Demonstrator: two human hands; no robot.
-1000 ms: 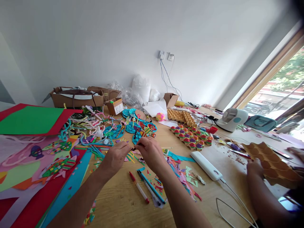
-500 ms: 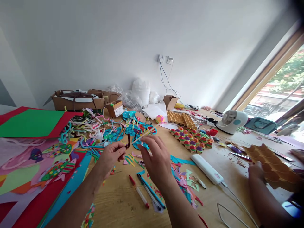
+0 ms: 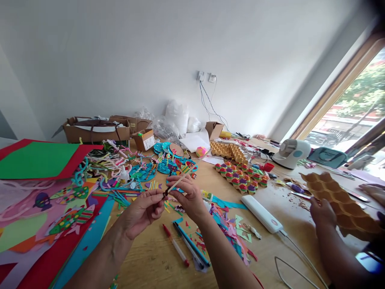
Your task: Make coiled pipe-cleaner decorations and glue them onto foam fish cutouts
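Observation:
My left hand (image 3: 147, 208) pinches the lower end of a thin wooden stick (image 3: 180, 180), which slants up to the right. Around that end sits a short dark brown pipe cleaner (image 3: 166, 193). My right hand (image 3: 188, 196) has come in from the other side, thumb and fingertips closed on the pipe cleaner beside the left fingertips. Fingers partly hide the pipe cleaner. On the table just below lie a red pen (image 3: 176, 245) and some blue pens (image 3: 192, 245). Behind my hands are blue discs (image 3: 164, 166) decorated with paper fish.
At the right a co-worker's hand (image 3: 323, 212) holds a cardboard egg tray (image 3: 339, 204). A white power strip (image 3: 261, 213) with a cable lies nearer. Painted egg-carton cups (image 3: 240, 176) and a fan (image 3: 291, 154) stand behind. Pipe cleaners (image 3: 116, 160) and coloured paper (image 3: 39, 160) cover the left.
My right hand has gone from open and apart to pinching the pipe cleaner at the stick. The pipe cleaner's upright end is now bent down at the stick. Both came slightly lower.

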